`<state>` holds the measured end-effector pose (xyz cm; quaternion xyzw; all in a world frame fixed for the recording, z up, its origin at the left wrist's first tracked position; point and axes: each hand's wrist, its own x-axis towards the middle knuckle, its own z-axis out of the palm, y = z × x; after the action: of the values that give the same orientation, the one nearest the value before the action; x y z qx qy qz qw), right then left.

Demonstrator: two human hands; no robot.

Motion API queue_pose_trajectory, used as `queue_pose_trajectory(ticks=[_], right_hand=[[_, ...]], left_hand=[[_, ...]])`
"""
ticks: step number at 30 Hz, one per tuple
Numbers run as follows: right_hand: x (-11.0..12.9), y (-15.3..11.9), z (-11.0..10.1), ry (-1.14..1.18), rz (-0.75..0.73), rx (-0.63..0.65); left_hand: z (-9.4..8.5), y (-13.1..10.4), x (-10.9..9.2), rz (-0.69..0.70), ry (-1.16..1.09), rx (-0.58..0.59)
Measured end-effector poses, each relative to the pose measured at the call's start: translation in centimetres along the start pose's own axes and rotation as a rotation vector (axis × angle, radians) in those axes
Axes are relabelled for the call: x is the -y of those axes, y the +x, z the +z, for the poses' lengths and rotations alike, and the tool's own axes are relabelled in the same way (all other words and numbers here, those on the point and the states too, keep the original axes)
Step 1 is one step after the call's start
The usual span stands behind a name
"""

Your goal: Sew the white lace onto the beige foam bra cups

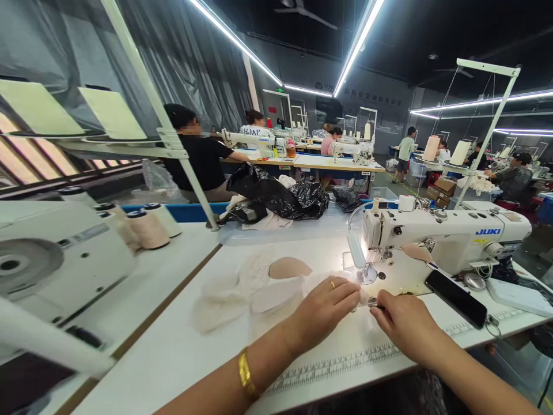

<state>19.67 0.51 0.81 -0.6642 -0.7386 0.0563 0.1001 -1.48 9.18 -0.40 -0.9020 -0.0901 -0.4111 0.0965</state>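
My left hand [322,308], with a ring and a gold bangle, rests on pale lace fabric [276,294] and pinches its edge just in front of the needle of the white sewing machine [444,233]. My right hand [404,323] grips a small dark metal tool [375,304] at the same spot, fingers closed around it. Beige foam cups [288,268] lie among the fabric pieces to the left of my hands.
A black phone [455,298] lies on the machine bed to the right. Thread cones [149,227] and another machine [56,259] stand at the left. Black plastic bags [280,199] sit behind the table. Other people sew at benches further back.
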Motion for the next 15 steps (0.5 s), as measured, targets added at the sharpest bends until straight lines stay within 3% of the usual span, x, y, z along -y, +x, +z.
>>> queue_pose_trajectory(ticks=[3,7,9,12,15], right_hand=[[-2.1,-0.3,1.7,-0.034,0.034,-0.039],[-5.2,-0.4,3.0,-0.072,0.121,-0.105],[-5.8,-0.5,3.3,0.016,0.085,-0.185],[-5.0,-0.5,4.1,0.505,-0.034,-0.209],[-2.9,-0.1,5.9,1.166,-0.039,-0.027]], left_hand=[[-0.3,-0.5,-0.3,-0.038,-0.003,0.031],[-0.2,-1.3,-0.2,-0.045,-0.05,-0.049],[0.3,-1.6,0.0,-0.039,-0.075,-0.072],[1.7,-1.9,-0.1,0.022,-0.107,-0.097],[3.2,-2.6,-1.3,0.132,-0.168,-0.183]])
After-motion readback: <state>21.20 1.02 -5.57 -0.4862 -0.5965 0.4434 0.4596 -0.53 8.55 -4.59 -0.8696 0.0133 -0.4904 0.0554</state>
